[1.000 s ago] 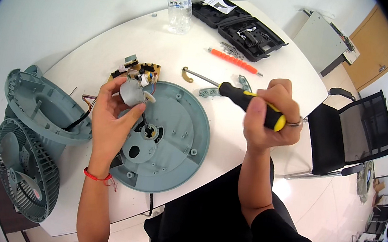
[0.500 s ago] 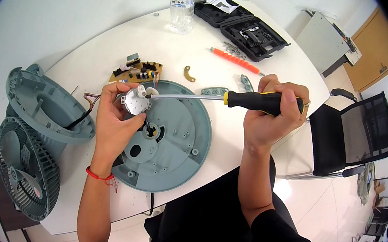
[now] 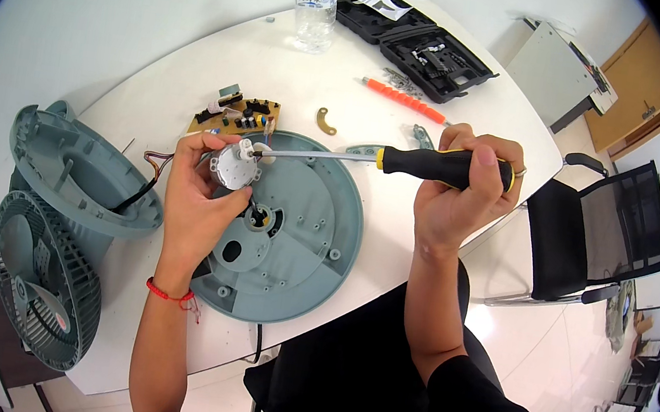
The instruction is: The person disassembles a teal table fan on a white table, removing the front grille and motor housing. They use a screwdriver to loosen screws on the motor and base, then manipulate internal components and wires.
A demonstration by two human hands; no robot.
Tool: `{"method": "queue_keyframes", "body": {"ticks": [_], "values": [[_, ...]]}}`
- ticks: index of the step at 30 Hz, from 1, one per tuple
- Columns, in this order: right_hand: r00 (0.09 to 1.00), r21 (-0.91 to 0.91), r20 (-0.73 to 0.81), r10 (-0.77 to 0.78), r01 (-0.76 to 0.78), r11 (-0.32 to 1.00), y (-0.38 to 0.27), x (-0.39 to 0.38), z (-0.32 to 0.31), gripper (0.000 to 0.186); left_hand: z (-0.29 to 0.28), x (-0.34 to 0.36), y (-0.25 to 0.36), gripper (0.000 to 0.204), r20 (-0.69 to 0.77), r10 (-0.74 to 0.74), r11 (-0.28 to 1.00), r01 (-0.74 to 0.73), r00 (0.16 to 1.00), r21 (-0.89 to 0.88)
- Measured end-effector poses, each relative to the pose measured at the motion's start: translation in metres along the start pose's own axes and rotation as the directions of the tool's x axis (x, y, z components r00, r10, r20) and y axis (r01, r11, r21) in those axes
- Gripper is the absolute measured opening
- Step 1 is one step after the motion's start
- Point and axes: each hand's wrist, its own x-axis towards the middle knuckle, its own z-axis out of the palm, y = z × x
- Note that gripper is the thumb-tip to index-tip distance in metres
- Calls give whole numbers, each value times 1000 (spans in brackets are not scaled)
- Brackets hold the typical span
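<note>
My left hand (image 3: 195, 205) grips a small round silver motor (image 3: 233, 166) above the grey round fan base (image 3: 301, 236). My right hand (image 3: 460, 198) is closed on the black and yellow handle of a screwdriver (image 3: 443, 167). Its metal shaft lies level and points left, with the tip at the motor's white tab. Coloured wires run from the motor's left side toward a grey fan housing (image 3: 76, 168). A circuit board (image 3: 238, 115) lies on the white table (image 3: 417, 242) just behind the motor.
A fan grille (image 3: 36, 284) hangs off the table's left edge. At the back stand a water bottle (image 3: 315, 4), an open black tool case (image 3: 422, 47) and an orange-handled tool (image 3: 402, 99). A brass bracket (image 3: 326, 120) lies near the board. A black mesh chair (image 3: 601, 233) stands at right.
My right hand swung the screwdriver from pointing away down to level, and its tip came to the motor. My left hand lifted the motor slightly and kept its grip.
</note>
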Motion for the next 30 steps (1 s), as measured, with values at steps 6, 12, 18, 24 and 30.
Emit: {"method": "queue_keyframes", "body": {"ticks": [6, 12, 18, 24, 30], "values": [[1000, -12, 3, 7, -7, 1000, 0, 0, 1, 14, -1, 0, -1, 58, -4, 5, 1000, -5, 1000, 8], [1000, 6, 20, -15, 15, 1000, -1, -1, 2, 14, -1, 0, -2, 57, 5, 5, 1000, -5, 1000, 3], [1000, -3, 8, -10, 10, 1000, -1, -1, 3, 14, -2, 0, -1, 57, 14, 11, 999, -11, 1000, 36], [1000, 8, 17, -25, 24, 1000, 1, -2, 0, 14, -3, 0, -2, 57, 16, 3, 1000, -3, 1000, 21], [998, 23, 32, -45, 44, 999, 2, -1, -1, 13, -2, 0, -2, 59, 15, 17, 999, -18, 1000, 35]]}}
